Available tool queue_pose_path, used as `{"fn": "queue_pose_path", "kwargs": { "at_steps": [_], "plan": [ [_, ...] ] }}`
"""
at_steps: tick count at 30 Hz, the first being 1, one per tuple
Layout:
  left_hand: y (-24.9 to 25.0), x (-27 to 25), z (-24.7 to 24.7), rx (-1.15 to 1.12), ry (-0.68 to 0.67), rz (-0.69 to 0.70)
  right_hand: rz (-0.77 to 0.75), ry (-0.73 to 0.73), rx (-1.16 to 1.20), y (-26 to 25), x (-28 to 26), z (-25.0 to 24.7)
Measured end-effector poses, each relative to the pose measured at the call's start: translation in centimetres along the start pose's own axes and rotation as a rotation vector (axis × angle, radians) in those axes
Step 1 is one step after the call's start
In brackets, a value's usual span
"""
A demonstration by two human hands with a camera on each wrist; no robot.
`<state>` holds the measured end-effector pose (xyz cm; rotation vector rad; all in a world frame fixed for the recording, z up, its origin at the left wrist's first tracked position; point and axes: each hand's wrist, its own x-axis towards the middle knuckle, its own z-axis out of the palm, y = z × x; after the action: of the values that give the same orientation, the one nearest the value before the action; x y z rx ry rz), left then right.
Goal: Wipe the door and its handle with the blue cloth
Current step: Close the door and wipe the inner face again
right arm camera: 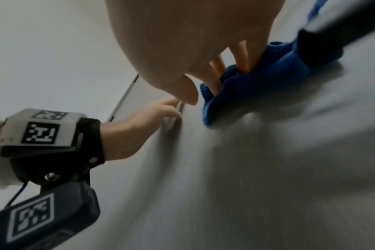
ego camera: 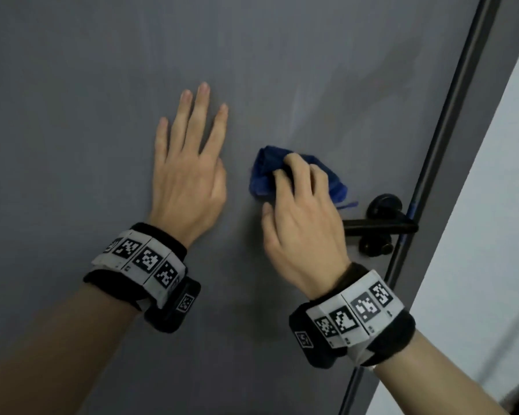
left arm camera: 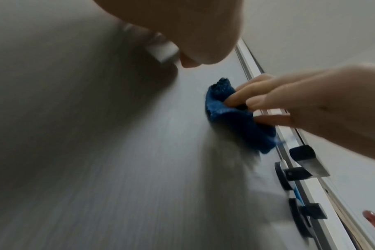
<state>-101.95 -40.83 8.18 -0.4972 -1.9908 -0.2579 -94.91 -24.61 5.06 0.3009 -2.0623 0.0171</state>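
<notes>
A grey door [ego camera: 72, 85] fills the head view. My right hand [ego camera: 300, 211] grips a bunched blue cloth [ego camera: 262, 175] and presses it against the door, just left of the black lever handle [ego camera: 381, 226]. The cloth [left arm camera: 231, 121] shows in the left wrist view under curled fingers [left arm camera: 242, 96], and the cloth [right arm camera: 257, 81] also appears in the right wrist view. My left hand [ego camera: 189, 163] lies flat on the door with straight fingers, to the left of the cloth. The handle [left arm camera: 298, 172] sits below the cloth in the left wrist view.
The door's dark edge strip [ego camera: 450, 121] runs diagonally at the right, with a pale wall [ego camera: 492, 205] beyond it. A round black lock fitting [ego camera: 375, 248] sits under the lever. Faint wipe streaks mark the door above the cloth.
</notes>
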Motion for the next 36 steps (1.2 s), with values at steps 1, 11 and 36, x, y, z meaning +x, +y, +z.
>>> {"fn": "queue_pose_path", "kwargs": {
  "at_steps": [1,11,36],
  "plan": [
    [-0.2,-1.2,0.5,-0.011,0.009,-0.014,-0.008,0.004,0.032,-0.3,-1.5,1.3],
    [-0.6,-10.1,4.5,0.018,-0.054,-0.014,0.088,-0.077,0.008,7.4,-15.3,8.8],
    [2.8,-6.0,0.2,0.087,-0.185,-0.072,-0.2,-0.005,0.371,8.1,-13.1,-2.7]
  ]
}}
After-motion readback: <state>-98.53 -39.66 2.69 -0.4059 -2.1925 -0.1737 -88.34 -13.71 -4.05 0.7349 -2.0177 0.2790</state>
